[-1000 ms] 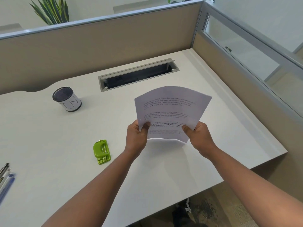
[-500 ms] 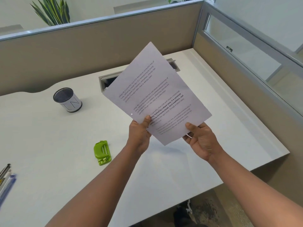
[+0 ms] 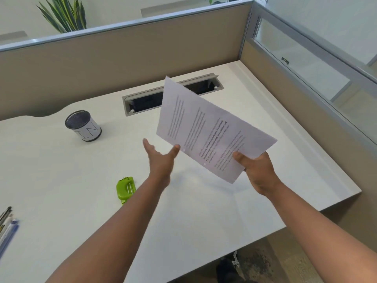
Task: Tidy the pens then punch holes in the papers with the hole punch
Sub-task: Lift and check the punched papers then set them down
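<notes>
The right hand [image 3: 260, 170] holds a white sheaf of printed papers [image 3: 206, 129] above the white tabletop [image 3: 61, 180], pinching its near right corner with the thumb on the printed face and the other fingers hidden underneath. The papers tilt diagonally, their far corner rising in front of the grey rectangular cable slot [image 3: 146, 99] set into the tabletop near the beige partition wall [image 3: 122, 58]. Two small punched holes show near the sheaf's lower left edge.

The left hand [image 3: 160, 158] is raised just beside the papers' lower left edge, its fingers straight and spread; the thumb tip reaches that edge, though whether it truly touches cannot be told. It grips nothing.

A bright green plastic hole punch [image 3: 125, 189] lies flat on the tabletop, just to the left of the left forearm and well apart from the papers. Farther back on the left stands a round black mesh pen cup with a white band [image 3: 83, 126], upright. At the left border of the view, a small cluster of pens [image 3: 7, 223], blue and dark ones among them, lies on the tabletop, partly cut off by the frame. A green spiky-leaved plant [image 3: 63, 14] rises behind the partition wall.
</notes>
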`<move>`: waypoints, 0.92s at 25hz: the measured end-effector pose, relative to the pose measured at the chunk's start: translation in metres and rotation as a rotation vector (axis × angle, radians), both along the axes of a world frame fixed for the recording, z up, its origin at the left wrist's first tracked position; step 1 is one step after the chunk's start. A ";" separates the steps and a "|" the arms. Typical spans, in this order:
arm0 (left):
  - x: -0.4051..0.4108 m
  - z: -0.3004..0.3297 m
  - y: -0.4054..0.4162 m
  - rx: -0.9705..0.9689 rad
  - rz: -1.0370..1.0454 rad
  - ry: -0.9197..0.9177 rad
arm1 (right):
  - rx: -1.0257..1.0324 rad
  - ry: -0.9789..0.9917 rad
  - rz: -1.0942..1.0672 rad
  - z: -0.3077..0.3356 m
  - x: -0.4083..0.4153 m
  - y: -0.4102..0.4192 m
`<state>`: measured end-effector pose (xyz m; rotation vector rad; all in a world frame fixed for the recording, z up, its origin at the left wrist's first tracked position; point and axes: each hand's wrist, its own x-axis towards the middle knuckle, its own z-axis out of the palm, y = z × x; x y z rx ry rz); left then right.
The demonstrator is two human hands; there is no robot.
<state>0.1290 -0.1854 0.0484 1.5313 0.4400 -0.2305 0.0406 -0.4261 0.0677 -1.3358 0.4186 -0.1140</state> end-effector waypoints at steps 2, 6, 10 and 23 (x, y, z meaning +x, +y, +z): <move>0.013 0.013 0.016 0.193 -0.105 -0.126 | -0.088 0.013 0.069 0.003 -0.002 -0.014; 0.035 0.028 0.031 0.201 -0.362 -0.259 | -0.212 0.050 0.161 0.006 -0.003 -0.028; 0.028 0.015 0.023 0.119 -0.314 -0.267 | -0.296 0.066 0.058 -0.003 -0.006 -0.026; -0.026 -0.030 -0.023 0.133 -0.107 -0.231 | -0.352 0.174 -0.153 -0.039 -0.022 0.009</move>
